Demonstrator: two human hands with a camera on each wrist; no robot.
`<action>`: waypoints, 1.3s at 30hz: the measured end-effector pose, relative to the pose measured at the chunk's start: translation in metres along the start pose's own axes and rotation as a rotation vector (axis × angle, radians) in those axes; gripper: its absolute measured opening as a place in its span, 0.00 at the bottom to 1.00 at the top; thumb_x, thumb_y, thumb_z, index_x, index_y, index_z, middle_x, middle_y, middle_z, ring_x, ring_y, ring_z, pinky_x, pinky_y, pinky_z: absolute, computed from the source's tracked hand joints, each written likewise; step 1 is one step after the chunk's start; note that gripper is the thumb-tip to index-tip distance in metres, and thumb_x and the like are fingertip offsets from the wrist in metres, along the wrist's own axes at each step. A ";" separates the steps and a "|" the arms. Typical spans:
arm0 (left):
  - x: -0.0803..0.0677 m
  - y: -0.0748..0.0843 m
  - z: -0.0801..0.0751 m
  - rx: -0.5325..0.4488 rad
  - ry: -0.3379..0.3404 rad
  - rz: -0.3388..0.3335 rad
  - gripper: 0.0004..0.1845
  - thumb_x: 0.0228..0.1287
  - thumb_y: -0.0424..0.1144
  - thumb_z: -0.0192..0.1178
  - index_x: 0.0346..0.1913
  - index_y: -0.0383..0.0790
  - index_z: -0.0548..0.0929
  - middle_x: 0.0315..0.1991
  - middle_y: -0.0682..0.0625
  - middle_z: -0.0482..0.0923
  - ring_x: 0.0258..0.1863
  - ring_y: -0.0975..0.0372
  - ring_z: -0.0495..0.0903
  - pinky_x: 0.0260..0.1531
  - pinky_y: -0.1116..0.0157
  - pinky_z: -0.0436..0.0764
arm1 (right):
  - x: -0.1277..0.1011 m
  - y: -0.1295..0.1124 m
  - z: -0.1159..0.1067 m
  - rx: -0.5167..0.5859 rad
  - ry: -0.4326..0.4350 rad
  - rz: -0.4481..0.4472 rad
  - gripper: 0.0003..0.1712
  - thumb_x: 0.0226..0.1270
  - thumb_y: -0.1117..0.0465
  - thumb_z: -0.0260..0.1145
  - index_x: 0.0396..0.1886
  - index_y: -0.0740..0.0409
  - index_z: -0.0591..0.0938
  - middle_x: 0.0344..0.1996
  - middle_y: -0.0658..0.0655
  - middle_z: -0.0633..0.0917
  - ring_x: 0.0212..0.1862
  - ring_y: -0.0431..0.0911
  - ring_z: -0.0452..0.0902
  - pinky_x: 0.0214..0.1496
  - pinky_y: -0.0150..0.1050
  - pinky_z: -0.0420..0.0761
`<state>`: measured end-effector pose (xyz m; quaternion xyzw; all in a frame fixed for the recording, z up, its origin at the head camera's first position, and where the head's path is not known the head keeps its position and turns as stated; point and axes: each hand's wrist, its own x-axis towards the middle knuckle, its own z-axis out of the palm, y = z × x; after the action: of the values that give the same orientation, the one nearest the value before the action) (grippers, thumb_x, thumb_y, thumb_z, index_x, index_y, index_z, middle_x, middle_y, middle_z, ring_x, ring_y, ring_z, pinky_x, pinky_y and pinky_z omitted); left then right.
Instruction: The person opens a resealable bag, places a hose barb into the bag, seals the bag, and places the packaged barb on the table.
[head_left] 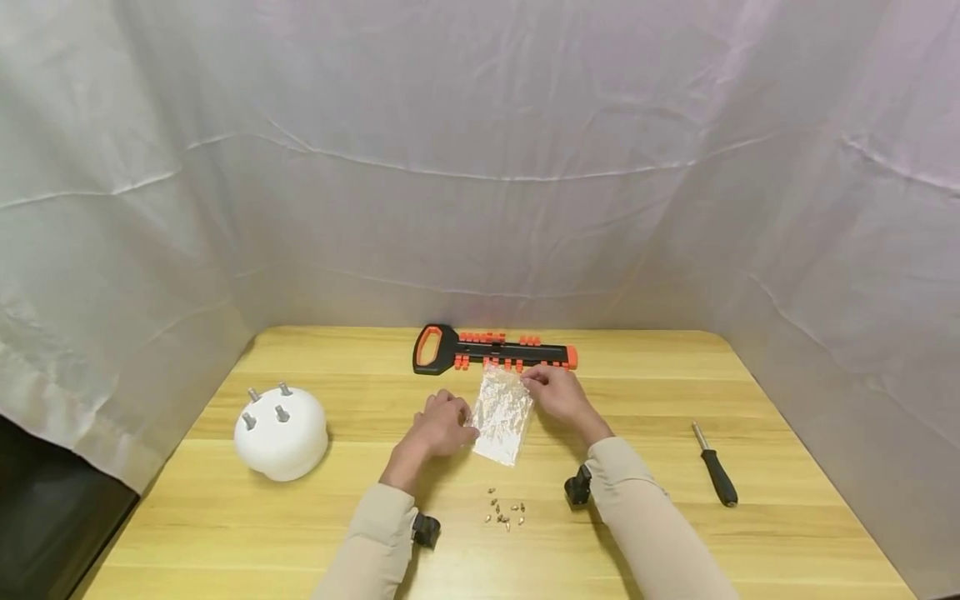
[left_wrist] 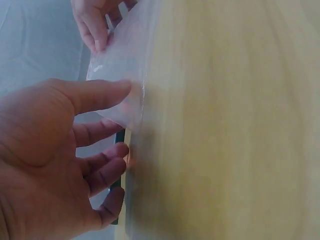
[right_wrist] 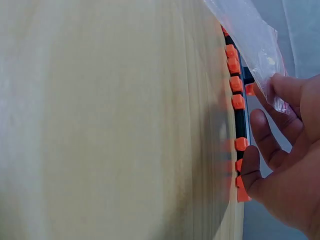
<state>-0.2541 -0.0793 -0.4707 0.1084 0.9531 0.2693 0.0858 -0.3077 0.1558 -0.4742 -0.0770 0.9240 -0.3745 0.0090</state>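
A clear, crinkled plastic bag (head_left: 502,414) is spread between both hands over the middle of the table. My right hand (head_left: 558,393) pinches its far right corner between thumb and forefinger; in the right wrist view the other fingers (right_wrist: 262,135) are bent and off the bag. At the bag's left edge is my left hand (head_left: 442,423), its thumb in front of the film and its forefinger behind. Nearer me lie several small brass-coloured pointed pieces (head_left: 501,519), loose on the wood.
Behind the bag lies a black rack (head_left: 517,351) with orange clips and a looped handle. To the left stands a white rounded object (head_left: 283,442) with several grey metal pegs on top. A black-handled screwdriver (head_left: 717,475) lies at right. Grey curtains (head_left: 480,225) enclose the table (head_left: 600,550).
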 end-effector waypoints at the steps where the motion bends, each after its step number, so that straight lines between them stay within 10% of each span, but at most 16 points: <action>1: 0.001 0.000 0.000 -0.009 0.000 0.005 0.08 0.62 0.46 0.62 0.36 0.46 0.78 0.50 0.47 0.70 0.50 0.54 0.66 0.44 0.51 0.69 | 0.000 0.000 -0.001 0.013 -0.005 0.011 0.11 0.72 0.52 0.59 0.46 0.46 0.84 0.40 0.50 0.86 0.42 0.45 0.79 0.46 0.43 0.80; 10: 0.004 -0.002 -0.004 -0.131 0.002 0.010 0.06 0.70 0.39 0.51 0.38 0.44 0.76 0.32 0.50 0.75 0.29 0.59 0.72 0.28 0.64 0.71 | -0.002 0.007 -0.003 0.053 -0.047 0.025 0.12 0.67 0.54 0.63 0.47 0.50 0.83 0.39 0.51 0.85 0.40 0.44 0.78 0.43 0.39 0.79; 20: 0.012 0.000 -0.014 -0.167 0.065 0.014 0.08 0.73 0.40 0.50 0.44 0.42 0.79 0.36 0.48 0.80 0.28 0.61 0.73 0.29 0.66 0.73 | -0.002 0.007 -0.003 0.078 -0.090 0.036 0.15 0.67 0.55 0.64 0.51 0.53 0.83 0.32 0.53 0.83 0.25 0.42 0.70 0.27 0.33 0.72; 29: 0.026 -0.002 -0.019 -0.141 0.150 0.018 0.10 0.72 0.35 0.50 0.50 0.40 0.79 0.46 0.44 0.83 0.44 0.55 0.81 0.47 0.56 0.80 | -0.007 0.008 -0.010 0.098 -0.131 0.115 0.17 0.60 0.57 0.68 0.49 0.54 0.85 0.41 0.54 0.86 0.36 0.44 0.78 0.34 0.34 0.78; 39: 0.049 -0.002 -0.016 -0.190 0.241 -0.007 0.12 0.70 0.33 0.51 0.53 0.39 0.78 0.40 0.46 0.84 0.35 0.59 0.80 0.36 0.62 0.79 | -0.010 0.007 -0.016 0.018 -0.118 0.218 0.13 0.56 0.54 0.71 0.41 0.50 0.88 0.49 0.53 0.86 0.49 0.46 0.79 0.49 0.41 0.80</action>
<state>-0.3051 -0.0766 -0.4633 0.0636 0.9270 0.3691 -0.0183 -0.2997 0.1729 -0.4676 0.0021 0.9214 -0.3743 0.1045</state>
